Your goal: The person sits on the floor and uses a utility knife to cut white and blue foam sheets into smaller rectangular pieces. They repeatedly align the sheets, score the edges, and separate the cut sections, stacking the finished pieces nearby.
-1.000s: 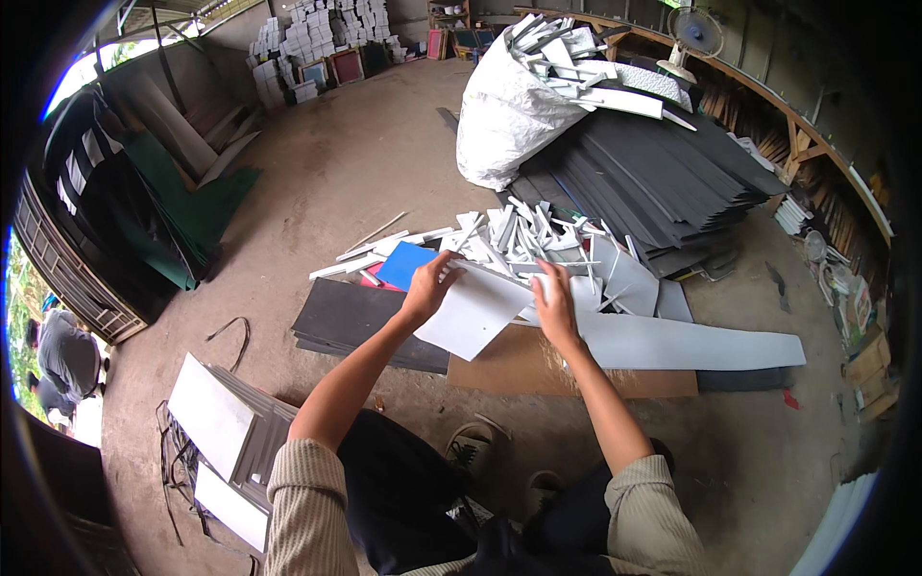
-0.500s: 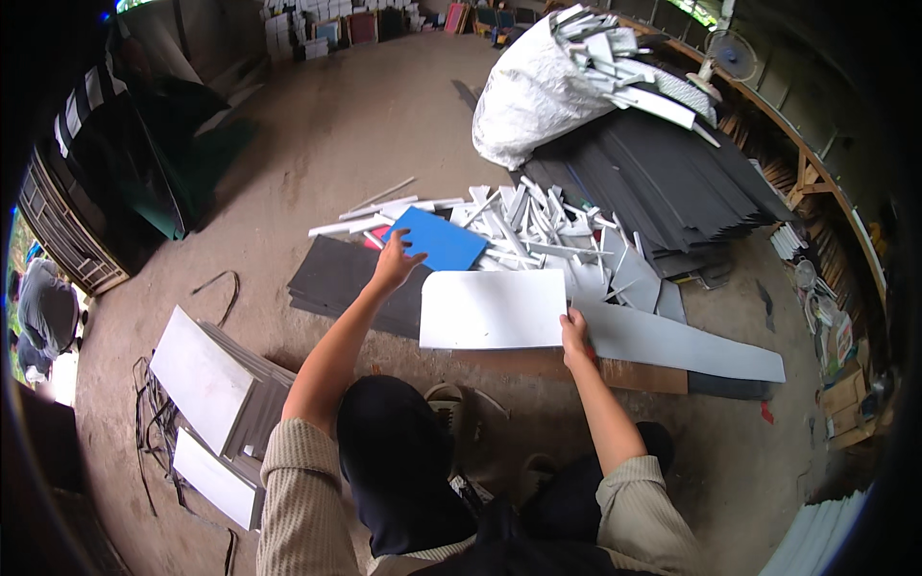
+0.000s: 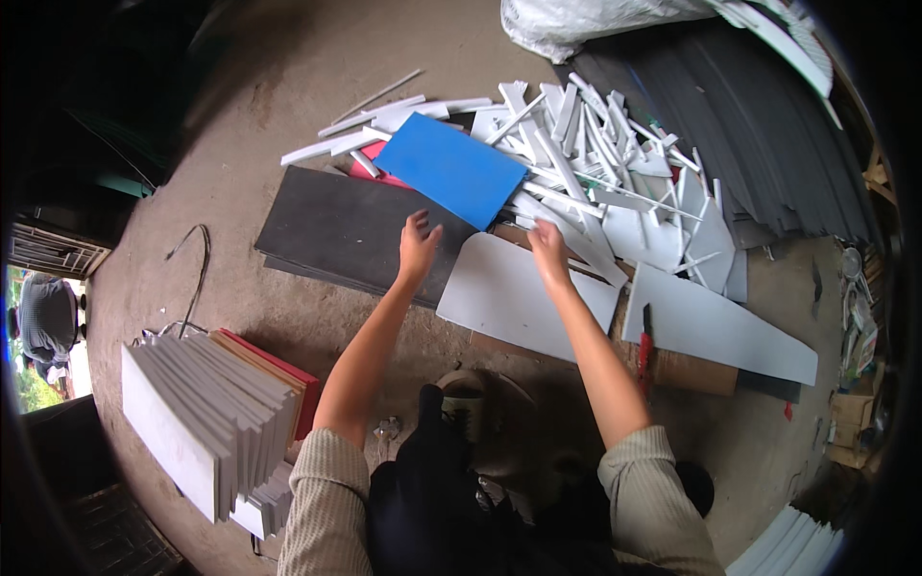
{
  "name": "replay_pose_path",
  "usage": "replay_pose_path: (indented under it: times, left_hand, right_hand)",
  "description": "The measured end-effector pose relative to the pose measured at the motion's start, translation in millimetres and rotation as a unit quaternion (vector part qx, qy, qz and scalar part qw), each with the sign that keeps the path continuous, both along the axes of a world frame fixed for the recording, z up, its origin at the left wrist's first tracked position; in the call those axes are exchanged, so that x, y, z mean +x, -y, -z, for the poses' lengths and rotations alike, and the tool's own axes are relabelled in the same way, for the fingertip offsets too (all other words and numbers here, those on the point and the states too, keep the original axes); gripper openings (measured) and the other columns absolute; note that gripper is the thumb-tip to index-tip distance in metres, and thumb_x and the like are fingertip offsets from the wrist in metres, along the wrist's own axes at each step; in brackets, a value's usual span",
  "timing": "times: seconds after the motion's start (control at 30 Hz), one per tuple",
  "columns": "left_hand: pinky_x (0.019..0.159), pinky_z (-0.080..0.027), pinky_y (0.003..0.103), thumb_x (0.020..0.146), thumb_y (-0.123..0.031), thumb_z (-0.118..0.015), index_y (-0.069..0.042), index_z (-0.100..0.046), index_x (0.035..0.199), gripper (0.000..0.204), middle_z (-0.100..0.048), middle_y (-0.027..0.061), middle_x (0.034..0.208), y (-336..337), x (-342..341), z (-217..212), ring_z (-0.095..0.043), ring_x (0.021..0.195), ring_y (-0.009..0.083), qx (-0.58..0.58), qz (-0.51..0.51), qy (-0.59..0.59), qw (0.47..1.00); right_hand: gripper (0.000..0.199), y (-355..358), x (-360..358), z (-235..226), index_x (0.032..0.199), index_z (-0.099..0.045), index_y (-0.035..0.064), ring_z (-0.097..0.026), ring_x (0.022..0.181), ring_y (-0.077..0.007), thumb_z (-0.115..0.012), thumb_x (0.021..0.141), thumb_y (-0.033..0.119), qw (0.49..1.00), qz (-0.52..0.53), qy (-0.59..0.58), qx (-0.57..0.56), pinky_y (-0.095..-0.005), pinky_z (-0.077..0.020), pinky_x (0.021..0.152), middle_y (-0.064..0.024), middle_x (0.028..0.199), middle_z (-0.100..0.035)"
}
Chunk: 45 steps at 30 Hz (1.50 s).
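My left hand hovers with its fingers spread over a dark grey board, just below a blue panel, and holds nothing. The blue panel lies tilted on a pile of white offcut strips. My right hand rests with its fingers stretched out at the far edge of a white sheet that lies flat in front of me. I see no grip on the sheet.
A long white sheet lies to the right on cardboard, with a red-handled cutter beside it. White boards are stacked at my left. Dark grey sheets are piled at the far right. A person stands at the left edge.
My left hand has let go of the blue panel, which now rests on the strips. My right hand moved from the white sheet's near corner to its far edge.
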State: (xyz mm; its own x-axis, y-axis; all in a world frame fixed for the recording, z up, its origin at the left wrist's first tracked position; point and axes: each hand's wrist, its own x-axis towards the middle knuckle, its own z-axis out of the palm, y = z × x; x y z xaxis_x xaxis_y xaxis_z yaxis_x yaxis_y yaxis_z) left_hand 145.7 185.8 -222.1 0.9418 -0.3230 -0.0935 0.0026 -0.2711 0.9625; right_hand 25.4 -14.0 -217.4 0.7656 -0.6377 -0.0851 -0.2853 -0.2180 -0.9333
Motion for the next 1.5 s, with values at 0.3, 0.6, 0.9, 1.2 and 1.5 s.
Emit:
replay_pose_path:
  times: [0.3,0.6,0.9,1.2,1.5]
  left_hand:
    - [0.083,-0.044,0.028,0.080,-0.014,-0.060,-0.006,-0.036,0.124,0.051,-0.026,0.0170,0.122,50,32,1,-0.056,0.094,0.0211,0.023,-0.116,-0.058,0.991]
    - [0.078,-0.047,0.028,0.074,-0.003,-0.066,-0.003,-0.027,0.127,0.066,-0.027,0.0196,0.120,16,44,-45,-0.055,0.086,0.0223,-0.134,-0.160,0.030,0.977]
    - [0.083,-0.042,0.033,0.077,-0.023,-0.066,-0.002,-0.043,0.116,0.050,-0.056,0.0184,0.105,-53,24,-147,-0.054,0.097,0.0283,-0.046,-0.117,0.108,0.986]
    - [0.071,-0.049,0.031,0.073,-0.015,-0.068,-0.004,-0.044,0.119,0.053,-0.061,0.0173,0.097,-43,-29,-152,-0.061,0.083,0.0234,0.111,0.275,0.117,0.948]
    - [0.075,-0.049,0.032,0.066,-0.007,-0.069,-0.008,-0.050,0.117,0.055,-0.055,0.0146,0.102,-38,-79,-63,-0.057,0.090,0.0262,0.191,0.178,0.205,0.943]
  right_hand:
    - [0.059,-29,102,12,0.128,-0.022,-0.0055,-0.041,0.114,-0.0302,-0.055,0.081,0.010,0.966,0.128,-0.044,0.219,-0.0359,-0.0335,0.093,-0.0228,0.124,-0.037]
    - [0.047,-24,75,-66,0.121,-0.038,-0.0035,-0.050,0.098,-0.0192,-0.058,0.078,0.003,0.938,0.071,0.094,0.327,-0.0316,-0.0393,0.084,-0.0129,0.111,-0.051]
    - [0.043,-12,-89,-148,0.120,-0.042,0.0010,-0.054,0.091,-0.0152,-0.057,0.079,0.005,0.934,0.018,0.114,0.339,-0.0313,-0.0448,0.076,-0.0080,0.104,-0.055]
    - [0.037,23,-197,-135,0.112,-0.050,-0.0011,-0.057,0.084,-0.0150,-0.060,0.077,0.006,0.961,0.082,0.082,0.253,-0.0296,-0.0464,0.072,-0.0068,0.095,-0.059]
    - [0.048,10,-221,-72,0.126,-0.042,0.0134,-0.055,0.076,-0.0146,-0.053,0.080,0.007,0.945,0.121,-0.070,0.296,-0.0350,-0.0472,0.068,-0.0058,0.091,-0.057]
